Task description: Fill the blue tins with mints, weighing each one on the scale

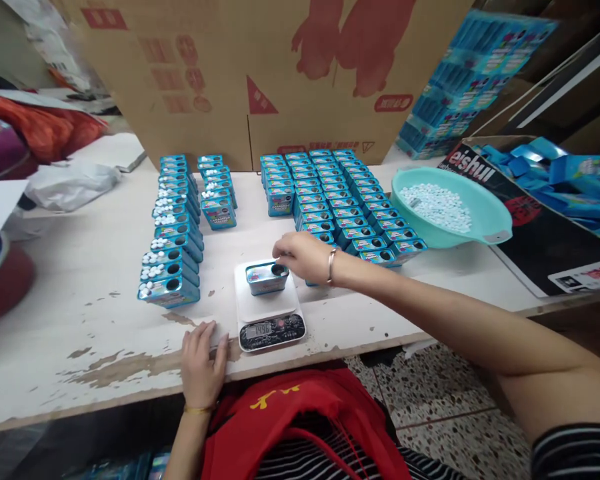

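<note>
A small blue tin (266, 278) stands on a white kitchen scale (269, 309) near the table's front edge; the display reads digits. My right hand (303, 257) hovers at the tin's round opening, fingertips pinched together on something I cannot make out. My left hand (203, 363) rests flat on the table edge just left of the scale, fingers stretched out, holding nothing. Rows of matching blue tins (345, 200) with open holes stand behind the scale. At the left stand tins (173, 227) with white tablets heaped on their tops.
A teal basin (485, 210) of small white tablets sits at the right. A big cardboard box (280, 73) walls the back. More blue packs (570, 173) lie in a carton at far right. A white plastic bag (70, 183) and red cloth lie at left.
</note>
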Available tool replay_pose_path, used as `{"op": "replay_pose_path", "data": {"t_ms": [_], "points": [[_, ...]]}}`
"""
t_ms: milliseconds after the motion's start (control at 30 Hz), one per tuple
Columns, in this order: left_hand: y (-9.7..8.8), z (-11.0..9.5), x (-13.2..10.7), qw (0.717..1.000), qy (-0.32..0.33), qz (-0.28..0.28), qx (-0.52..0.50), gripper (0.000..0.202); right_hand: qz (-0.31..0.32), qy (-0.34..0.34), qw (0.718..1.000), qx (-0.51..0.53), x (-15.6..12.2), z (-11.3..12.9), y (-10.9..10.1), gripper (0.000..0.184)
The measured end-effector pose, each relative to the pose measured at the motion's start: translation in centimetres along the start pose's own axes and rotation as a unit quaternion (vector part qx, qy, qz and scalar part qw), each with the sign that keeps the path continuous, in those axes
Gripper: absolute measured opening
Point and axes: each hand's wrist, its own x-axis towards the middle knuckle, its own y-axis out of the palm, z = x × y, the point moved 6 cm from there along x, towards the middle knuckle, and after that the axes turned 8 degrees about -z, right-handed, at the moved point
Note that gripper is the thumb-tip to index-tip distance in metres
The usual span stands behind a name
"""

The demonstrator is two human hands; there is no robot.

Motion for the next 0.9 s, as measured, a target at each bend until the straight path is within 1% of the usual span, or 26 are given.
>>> {"op": "replay_pose_path", "data": {"t_ms": [33, 67, 100, 167, 200, 233, 267, 300, 333, 400, 467, 600, 733, 800, 900], "points": [[0.0, 0.0, 0.0, 1.0, -0.002, 0.002, 0.001, 0.03, -0.005, 0.03, 0.997, 0.075, -0.2, -0.5, -0.3, 0.011], [0.1, 0.0, -0.1, 1.0, -0.004, 0.005, 0.002, 0.031, -0.003, 0.067, 0.984, 0.165, -0.5, -1.2, -0.5, 0.01], [0.1, 0.0, -0.1, 1.0, -0.006, 0.008, 0.003, 0.031, 0.003, 0.107, 0.96, 0.259, -0.9, -2.0, -0.6, 0.009], [0.2, 0.0, -0.2, 1.0, -0.008, 0.012, 0.005, 0.031, 0.015, 0.179, 0.888, 0.423, -1.9, -3.5, -0.5, 0.007], [0.2, -0.1, -0.2, 1.0, -0.01, 0.013, 0.004, 0.031, 0.016, 0.207, 0.852, 0.481, -2.5, -4.2, -0.4, 0.007], [0.2, -0.1, -0.2, 1.0, -0.012, 0.014, 0.002, 0.03, 0.014, 0.229, 0.821, 0.522, -3.1, -5.0, -0.3, 0.007], [0.2, -0.1, -0.1, 1.0, -0.014, 0.015, 0.0, 0.03, 0.009, 0.247, 0.799, 0.549, -3.6, -5.7, -0.1, 0.007], [0.2, 0.0, -0.1, 1.0, -0.017, 0.016, -0.001, 0.03, 0.004, 0.261, 0.784, 0.563, -4.1, -6.4, 0.1, 0.006], [0.2, 0.0, -0.1, 1.0, -0.02, 0.017, -0.002, 0.03, -0.001, 0.272, 0.776, 0.569, -4.5, -7.0, 0.3, 0.006], [0.2, 0.0, -0.1, 1.0, -0.023, 0.019, -0.002, 0.031, -0.009, 0.285, 0.777, 0.561, -5.2, -7.8, 0.8, 0.008], [0.2, 0.0, -0.1, 1.0, -0.022, 0.019, 0.0, 0.031, -0.013, 0.283, 0.789, 0.545, -5.6, -8.1, 1.3, 0.013], [0.2, -0.1, -0.1, 1.0, -0.023, 0.02, 0.004, 0.029, 0.006, 0.241, 0.822, 0.517, -5.7, -7.0, 2.1, 0.023], [0.2, -0.2, 0.0, 0.999, -0.025, 0.024, 0.005, 0.029, 0.03, 0.221, 0.848, 0.481, -5.3, -5.7, 2.7, 0.02], [0.2, -0.1, 0.0, 0.999, -0.027, 0.025, 0.003, 0.029, 0.027, 0.195, 0.871, 0.451, -4.8, -5.0, 2.4, 0.015], [0.2, -0.1, 0.1, 0.999, -0.023, 0.023, 0.002, 0.029, 0.013, 0.151, 0.915, 0.374, -3.8, -3.8, 1.6, 0.01]]}}
